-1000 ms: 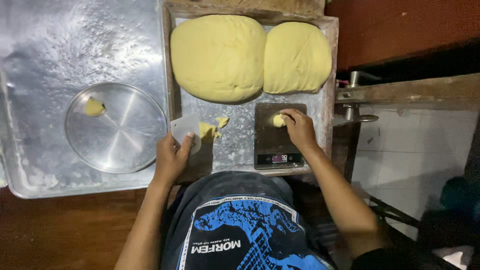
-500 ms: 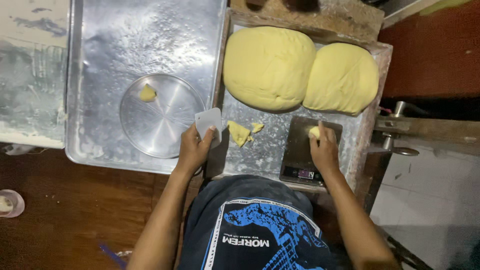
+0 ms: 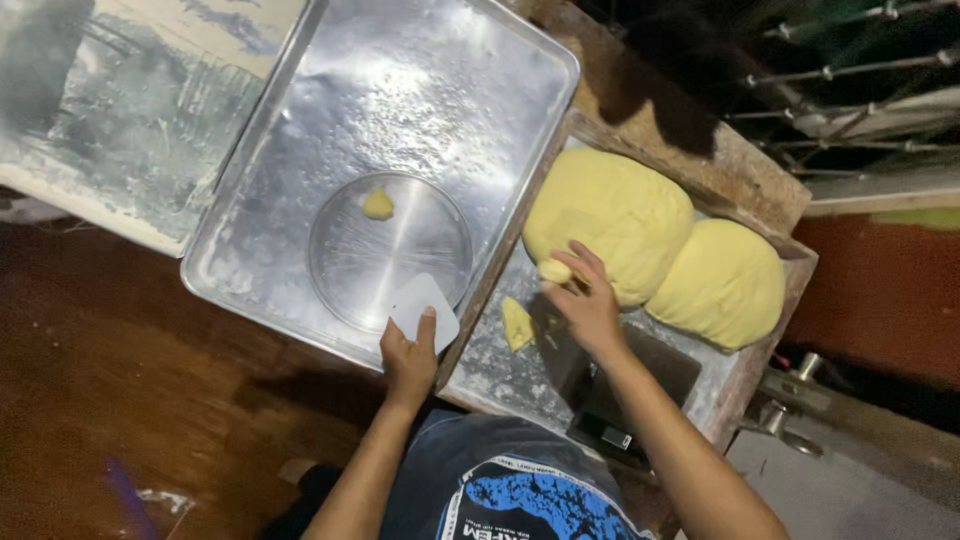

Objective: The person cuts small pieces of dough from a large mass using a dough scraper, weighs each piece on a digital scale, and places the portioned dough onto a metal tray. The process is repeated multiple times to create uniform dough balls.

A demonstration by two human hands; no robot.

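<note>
Large rectangular floured metal baking tray [image 3: 300, 130]: lies beyond and to the left of the left hand's fingertips, filling the upper left of the view. Round shallow metal dish [image 3: 390, 250]: sits inside the tray, just beyond the left fingertips; a small yellow dough lump [image 3: 377, 205] rests on its far part, well apart from any finger. Left hand [image 3: 408, 355]: fingers closed in a grasp on a white rounded plastic dough scraper [image 3: 425, 308], forefinger laid flat along the blade; the blade stands out past the fingertips and overlaps the near rim of the round dish. Wedge-shaped yellow dough offcut [image 3: 517, 324]: lies on the floured work surface between the two hands, near the right thumb side, touching neither hand. Right hand [image 3: 585, 300]: fingers curled and pinched around a small rounded piece of yellow dough [image 3: 555, 271], held at the fingertips, just in front of the big dough mass. Black flat digital kitchen scale [image 3: 620, 385]: lies under and behind the right wrist, nearer the body than the fingers. Two large smooth mounds of yellow dough: the larger mound [image 3: 610, 215] lies directly beyond the right fingertips, whether touching them cannot be told; the smaller mound [image 3: 725, 285] lies to the right of the fingers, pressed against the first. Wooden-edged floured tray [image 3: 770, 230]: holds mounds, offcut and scale.
</note>
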